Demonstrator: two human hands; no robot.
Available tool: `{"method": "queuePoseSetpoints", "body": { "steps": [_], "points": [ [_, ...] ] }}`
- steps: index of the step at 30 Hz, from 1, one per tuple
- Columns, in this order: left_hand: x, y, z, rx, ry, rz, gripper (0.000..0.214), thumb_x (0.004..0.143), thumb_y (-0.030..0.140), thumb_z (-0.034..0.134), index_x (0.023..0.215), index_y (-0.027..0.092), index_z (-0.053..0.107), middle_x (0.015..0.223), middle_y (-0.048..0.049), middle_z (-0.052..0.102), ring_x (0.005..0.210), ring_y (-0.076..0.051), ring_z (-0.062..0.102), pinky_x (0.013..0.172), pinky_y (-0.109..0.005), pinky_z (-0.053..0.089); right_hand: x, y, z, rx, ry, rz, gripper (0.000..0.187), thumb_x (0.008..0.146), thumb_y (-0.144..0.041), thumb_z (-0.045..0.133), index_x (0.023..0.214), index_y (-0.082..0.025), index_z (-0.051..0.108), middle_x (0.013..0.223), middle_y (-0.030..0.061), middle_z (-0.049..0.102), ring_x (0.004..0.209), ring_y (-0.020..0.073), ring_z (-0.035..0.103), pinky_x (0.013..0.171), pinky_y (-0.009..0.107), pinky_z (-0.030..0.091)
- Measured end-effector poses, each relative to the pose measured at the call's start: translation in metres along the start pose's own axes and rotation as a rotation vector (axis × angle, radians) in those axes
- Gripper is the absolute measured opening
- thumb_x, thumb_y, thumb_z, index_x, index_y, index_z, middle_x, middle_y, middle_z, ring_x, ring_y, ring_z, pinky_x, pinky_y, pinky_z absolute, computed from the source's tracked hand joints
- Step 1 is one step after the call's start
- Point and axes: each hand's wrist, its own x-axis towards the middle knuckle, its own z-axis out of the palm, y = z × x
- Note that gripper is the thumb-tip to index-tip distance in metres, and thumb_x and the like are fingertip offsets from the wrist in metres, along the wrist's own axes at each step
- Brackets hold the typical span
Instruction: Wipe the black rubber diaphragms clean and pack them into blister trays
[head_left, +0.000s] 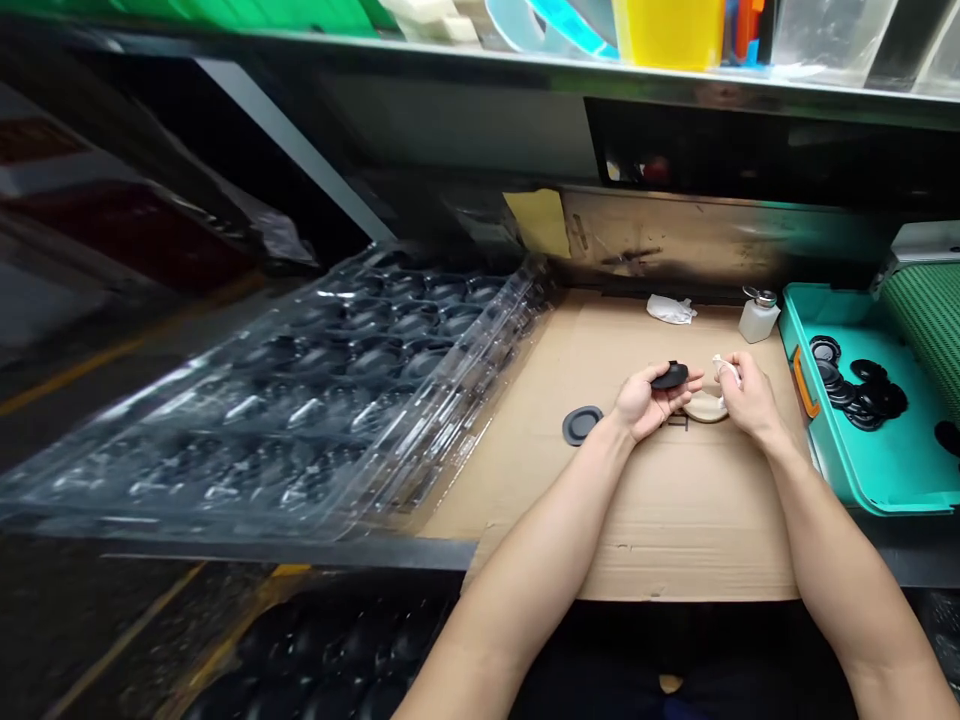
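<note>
My left hand [646, 400], palm turned up, grips a small black oval part [670, 376] between thumb and fingers. Just to the right, my right hand [748, 392] is closed on a crumpled white cloth or tissue [726, 368]. Under and between the hands, a round tan ring, perhaps a tape roll [705, 408], lies on the cardboard and is partly hidden by the fingers. A dark grey oval piece [582, 425] rests flat beside my left wrist.
Stacked clear plastic trays [360, 370] with moulded pockets fill the left. A teal bin [832, 455] with several black round parts [870, 395] stands at right. Behind are a white pump bottle [759, 318] and crumpled white tissue [670, 309]. A loaded shelf [525, 62] crosses overhead.
</note>
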Motion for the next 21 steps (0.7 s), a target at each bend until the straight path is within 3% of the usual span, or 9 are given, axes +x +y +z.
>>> {"method": "queuePoseSetpoints", "body": {
  "steps": [5,8,15,21],
  "points": [
    [-0.007,-0.003,0.004,0.126,-0.025,0.031,0.036,0.103,0.036,0.033,0.093,0.015,0.06,0.074,-0.0119,0.073,0.051,-0.018,0.064,0.044,-0.025,0.047,-0.008,-0.019,0.006,-0.052,-0.025,-0.225,0.027,0.1,-0.044,0.054,0.1,-0.022,0.07,0.092,0.005,0.073,0.081,0.0199,0.066,0.075,0.029,0.048],
    [-0.004,-0.015,0.007,0.316,0.04,0.141,0.043,0.103,0.045,0.031,0.088,0.017,0.061,0.061,-0.0061,0.066,0.043,-0.018,0.059,0.04,-0.025,0.042,-0.009,-0.02,0.012,-0.142,-0.006,-0.347,0.025,0.101,-0.038,0.053,0.099,-0.022,0.071,0.094,0.0066,0.071,0.085,0.0203,0.065,0.078,0.03,0.049],
    [-0.001,-0.029,0.0,0.739,0.046,0.241,0.046,0.101,0.044,0.035,0.072,0.021,0.061,0.057,-0.0037,0.064,0.048,-0.018,0.061,0.047,-0.026,0.045,-0.014,-0.013,0.023,-0.419,-0.017,-0.379,0.025,0.103,-0.031,0.047,0.109,-0.022,0.069,0.104,0.0073,0.07,0.093,0.0207,0.064,0.08,0.029,0.047],
    [-0.008,-0.023,0.007,0.929,0.114,0.307,0.054,0.102,0.046,0.029,0.063,0.02,0.058,0.053,-0.0044,0.061,0.049,-0.019,0.061,0.052,-0.029,0.045,-0.015,-0.021,0.02,-0.611,-0.064,-0.409,0.022,0.1,-0.027,0.048,0.096,-0.021,0.069,0.092,0.0068,0.068,0.086,0.0213,0.06,0.074,0.03,0.041]
  ]
}}
